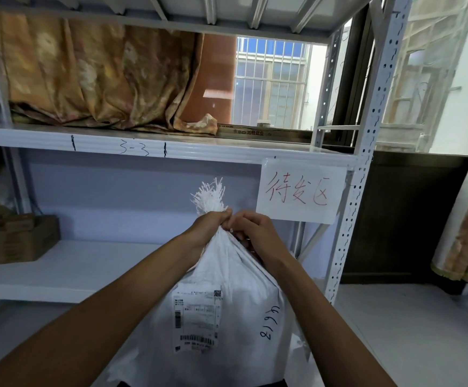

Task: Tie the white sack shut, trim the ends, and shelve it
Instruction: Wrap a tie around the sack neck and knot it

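A white paper sign [301, 191] is hanging from the right end of the upper shelf beam [46, 141], showing three red handwritten Chinese characters, 待发区. The beam's front edge is carrying "3-3" in black marker near its middle. The white sack [241, 303] is bearing handwritten black digits on its right side, too skewed to read surely, and a shipping label [196, 319] with barcodes, its print too small to read.
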